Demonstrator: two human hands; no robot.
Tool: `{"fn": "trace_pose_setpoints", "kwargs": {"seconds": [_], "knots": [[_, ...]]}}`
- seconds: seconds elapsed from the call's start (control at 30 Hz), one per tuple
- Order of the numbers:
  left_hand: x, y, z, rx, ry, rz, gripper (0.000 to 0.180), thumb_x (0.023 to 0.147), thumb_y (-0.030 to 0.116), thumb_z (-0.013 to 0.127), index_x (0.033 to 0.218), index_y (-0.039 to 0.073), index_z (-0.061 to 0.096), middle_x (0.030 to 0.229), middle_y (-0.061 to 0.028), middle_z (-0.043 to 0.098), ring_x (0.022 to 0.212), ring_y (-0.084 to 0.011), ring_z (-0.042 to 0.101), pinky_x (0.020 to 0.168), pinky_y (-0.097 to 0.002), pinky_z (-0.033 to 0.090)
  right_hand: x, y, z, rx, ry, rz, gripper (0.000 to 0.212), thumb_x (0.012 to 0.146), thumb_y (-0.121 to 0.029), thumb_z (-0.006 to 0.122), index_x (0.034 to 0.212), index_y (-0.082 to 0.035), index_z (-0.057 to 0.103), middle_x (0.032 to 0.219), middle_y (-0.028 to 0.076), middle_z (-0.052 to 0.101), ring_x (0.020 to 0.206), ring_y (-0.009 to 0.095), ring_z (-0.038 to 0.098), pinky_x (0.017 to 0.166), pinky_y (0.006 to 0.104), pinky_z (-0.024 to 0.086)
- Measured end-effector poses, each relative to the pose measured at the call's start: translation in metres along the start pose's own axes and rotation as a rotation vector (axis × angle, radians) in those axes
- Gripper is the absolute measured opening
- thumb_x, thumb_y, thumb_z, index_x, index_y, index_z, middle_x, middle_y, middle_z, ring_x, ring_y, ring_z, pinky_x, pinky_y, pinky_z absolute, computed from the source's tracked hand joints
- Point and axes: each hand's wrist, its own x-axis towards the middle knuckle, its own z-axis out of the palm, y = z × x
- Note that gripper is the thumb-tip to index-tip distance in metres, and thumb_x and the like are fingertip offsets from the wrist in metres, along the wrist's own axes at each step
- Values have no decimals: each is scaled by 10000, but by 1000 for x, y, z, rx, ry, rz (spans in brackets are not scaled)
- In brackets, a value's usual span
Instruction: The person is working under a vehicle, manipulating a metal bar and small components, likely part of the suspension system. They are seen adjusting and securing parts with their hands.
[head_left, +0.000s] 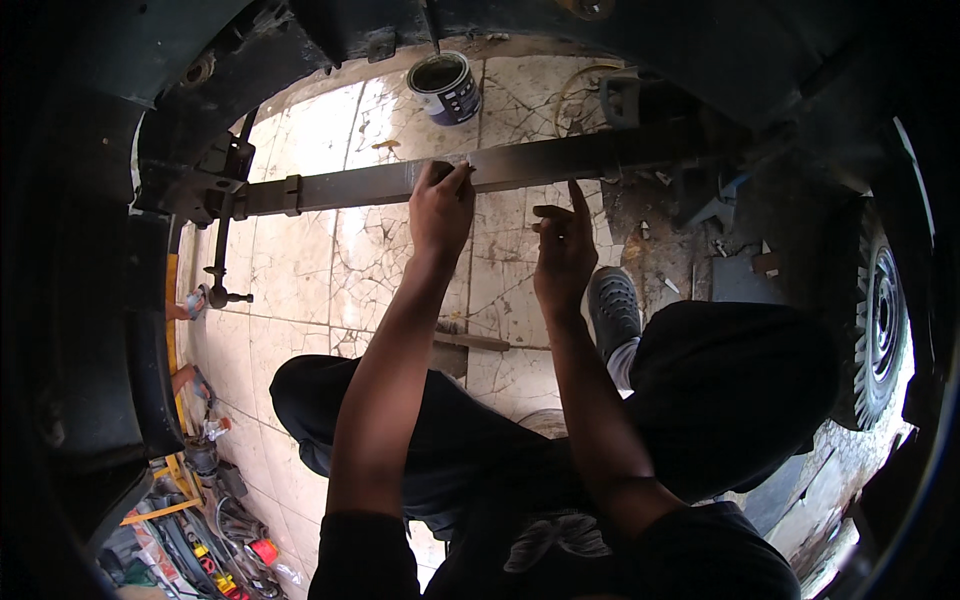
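Observation:
A long dark metal beam (350, 187), square in section, runs across in front of me, part of a vehicle's underside. My left hand (442, 212) is at the middle of the beam with its fingers curled together against the metal. Anything pinched in those fingers is too small to make out. To the right, my right hand (565, 245) is held just below the beam, index finger stretched up towards its lower edge and thumb apart. Nothing shows in that hand. Near the left hand the beam's face looks lighter and scuffed.
Beyond the beam an open paint can (445, 90) stands on the cracked tile floor (380, 265). A rod with a joint (220, 280) hangs at the left. Tools and parts (210, 540) lie lower left. A wheel (880, 320) is at the right. Another person's foot (195, 302) shows far left.

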Motion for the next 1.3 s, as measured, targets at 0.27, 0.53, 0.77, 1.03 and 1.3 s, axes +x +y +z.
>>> {"fn": "trace_pose_setpoints", "kwargs": {"seconds": [0.27,0.53,0.77,1.03,1.3], "knots": [[-5,-28,36,66,-69,209,128,991,81,652,1075,52,744,1073,-140,655,1079,-347,621,915,-436,544,43,-20,-45,125,158,-179,559,1000,33,579,1547,-68,530,1101,88,762,963,145,736,812,302,604],[17,-28,44,85,-183,200,118,897,27,640,930,31,754,992,-169,682,1023,-391,649,885,-478,548,128,-53,-27,-637,-156,-431,355,1057,-199,627,1397,-115,686,1221,117,763,1062,263,751,949,438,582],[29,-13,45,36,-267,115,135,908,42,631,883,49,763,1005,-156,694,1059,-368,651,946,-446,549,203,15,-30,-1185,-352,-594,489,1090,-511,521,1438,-198,663,1261,135,750,1224,278,690,1211,512,385],[58,-34,48,93,-266,86,163,932,124,645,913,72,798,993,-162,715,1002,-389,671,907,-465,557,197,-1,-22,-1144,-484,-318,610,1096,-636,400,1528,-246,581,1226,152,761,1163,312,725,1189,539,411],[14,-7,32,-89,-239,45,191,919,26,668,927,121,835,895,-142,685,909,-352,695,823,-447,565,202,17,-30,-1138,-451,-378,627,1094,-660,375,1504,-243,599,1169,150,773,1110,293,744,1022,508,567]]}}
